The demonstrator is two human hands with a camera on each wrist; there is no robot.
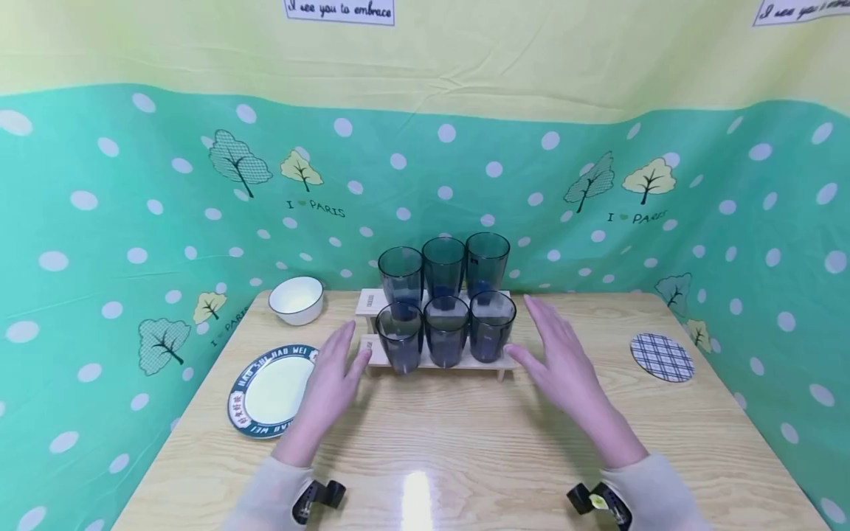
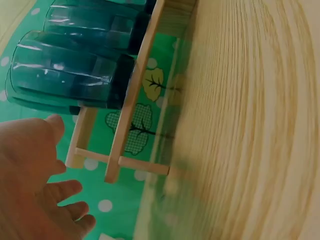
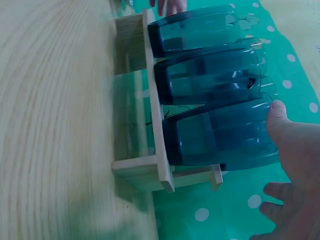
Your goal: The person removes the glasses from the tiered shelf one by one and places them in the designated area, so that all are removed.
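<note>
A two-tier wooden rack [image 1: 434, 363] stands mid-table and carries six dark blue see-through tumblers [image 1: 446, 330], three on each tier. My left hand [image 1: 350, 348] is open just left of the rack, thumb by its lower left end. My right hand [image 1: 541, 335] is open just right of it, fingers straight. In the left wrist view the left hand [image 2: 35, 175] is spread beside the end tumbler [image 2: 70, 75] and the rack [image 2: 131, 112]. In the right wrist view the right hand [image 3: 295, 165] has its thumb beside the nearest tumbler [image 3: 220, 135] on the rack [image 3: 152, 115]. Whether either hand touches anything is unclear.
A white bowl [image 1: 296, 299] sits at the back left of the wooden table [image 1: 451, 442]. A rimmed plate [image 1: 268, 391] lies front left, close to my left hand. A plaid coaster [image 1: 661, 357] lies on the right. A green dotted cloth [image 1: 133, 221] walls the table.
</note>
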